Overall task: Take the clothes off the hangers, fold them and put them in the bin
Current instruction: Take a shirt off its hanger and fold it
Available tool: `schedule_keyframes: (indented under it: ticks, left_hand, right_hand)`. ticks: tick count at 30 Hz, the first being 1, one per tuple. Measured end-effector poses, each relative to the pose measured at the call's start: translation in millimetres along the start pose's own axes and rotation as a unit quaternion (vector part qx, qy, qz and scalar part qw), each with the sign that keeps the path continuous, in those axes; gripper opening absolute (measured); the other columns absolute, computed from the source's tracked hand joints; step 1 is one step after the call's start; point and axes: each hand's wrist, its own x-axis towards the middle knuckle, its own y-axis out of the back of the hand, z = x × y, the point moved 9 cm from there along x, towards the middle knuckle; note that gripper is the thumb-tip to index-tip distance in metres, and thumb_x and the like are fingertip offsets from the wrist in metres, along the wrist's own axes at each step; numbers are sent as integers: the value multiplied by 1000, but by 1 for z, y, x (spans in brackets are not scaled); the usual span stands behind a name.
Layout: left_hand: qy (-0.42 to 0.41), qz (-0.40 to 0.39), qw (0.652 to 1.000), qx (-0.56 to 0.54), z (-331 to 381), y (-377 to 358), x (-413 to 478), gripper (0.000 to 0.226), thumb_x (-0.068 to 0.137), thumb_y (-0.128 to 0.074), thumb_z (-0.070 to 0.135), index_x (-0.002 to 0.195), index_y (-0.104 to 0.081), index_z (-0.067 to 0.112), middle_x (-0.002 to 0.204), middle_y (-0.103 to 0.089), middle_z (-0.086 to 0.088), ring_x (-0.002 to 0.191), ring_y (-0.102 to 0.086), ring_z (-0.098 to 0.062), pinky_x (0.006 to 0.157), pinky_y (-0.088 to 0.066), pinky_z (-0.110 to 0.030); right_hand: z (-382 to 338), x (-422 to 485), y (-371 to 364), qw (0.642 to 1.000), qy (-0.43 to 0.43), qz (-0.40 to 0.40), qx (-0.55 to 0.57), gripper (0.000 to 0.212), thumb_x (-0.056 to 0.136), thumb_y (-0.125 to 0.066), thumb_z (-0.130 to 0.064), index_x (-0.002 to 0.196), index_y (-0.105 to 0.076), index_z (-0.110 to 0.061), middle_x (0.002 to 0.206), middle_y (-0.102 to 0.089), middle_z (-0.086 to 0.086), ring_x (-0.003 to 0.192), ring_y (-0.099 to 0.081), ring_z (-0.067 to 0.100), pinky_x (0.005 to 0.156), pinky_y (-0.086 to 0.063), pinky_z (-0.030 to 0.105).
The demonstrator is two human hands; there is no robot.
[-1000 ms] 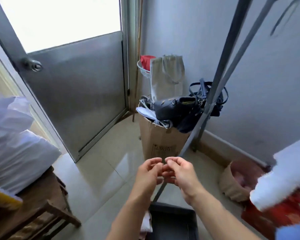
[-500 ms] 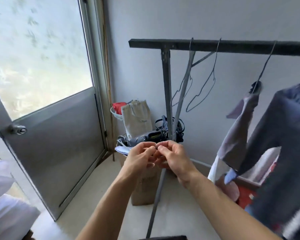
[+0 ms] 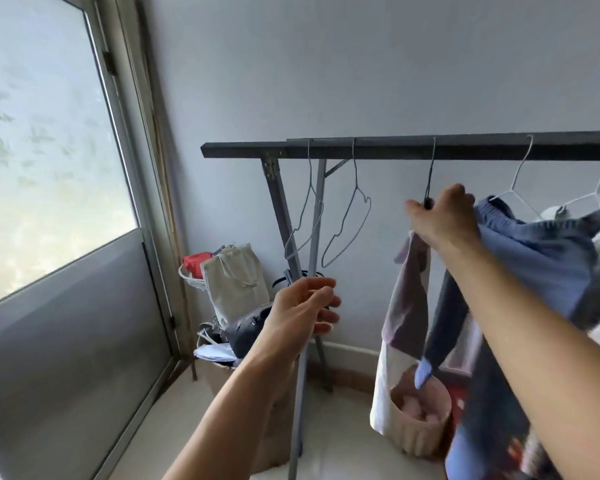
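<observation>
Below the clothes rail, the left grip is loosely curled, holding nothing. Higher, just under the rail, the right grip pinches the neck of a dark hanger carrying a purple-and-navy garment.

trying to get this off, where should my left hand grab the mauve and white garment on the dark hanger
Probably take the mauve and white garment high on its shoulder, under the dark wire hanger, coming from the left with the left hand. That edge hangs free; the right hand holds the hanger's neck and blue clothes crowd the right.
</observation>
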Motion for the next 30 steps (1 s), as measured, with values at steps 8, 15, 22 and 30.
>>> schedule_keyframes:
  ticks: [8,15,22,30]
  left_hand:
    - [-17,-27,999,19,17,-20,17,20,99,-54,17,114,-66,11,83,-72,2,71,-66,-12,79,-56,-34]
    - [-52,-50,993,95,53,-53,55,23,101,-49,13,120,-62,8,96,-68,-3,81,-64,-13,77,-55,-30]
    - [-156,-14,962,225,92,-82,114,46,98,-55,15,141,-47,26,145,-47,0,132,-46,-17,103,-40,-34]
    - [-240,-117,926,267,70,-90,75,34,97,-59,27,130,-59,25,124,-64,6,113,-58,-2,101,-44,-20]
  right_hand:
    - [26,22,-26,996,-42,-64,-41,32,94,-50,-13,122,-51,3,115,-61,23,102,-60,38,76,-46,35]
    - [31,29,8,999,28,-15,42,26,94,-44,-12,69,-46,-5,67,-50,11,69,-47,25,56,-33,29]
    - [24,5,71,969,133,-139,157,17,94,-58,-17,89,-71,-9,79,-68,9,66,-53,8,62,-40,22]
    - [53,-44,103,930,167,-281,165,16,77,-68,-29,83,-76,-16,59,-58,15,44,-35,13,45,-26,19]
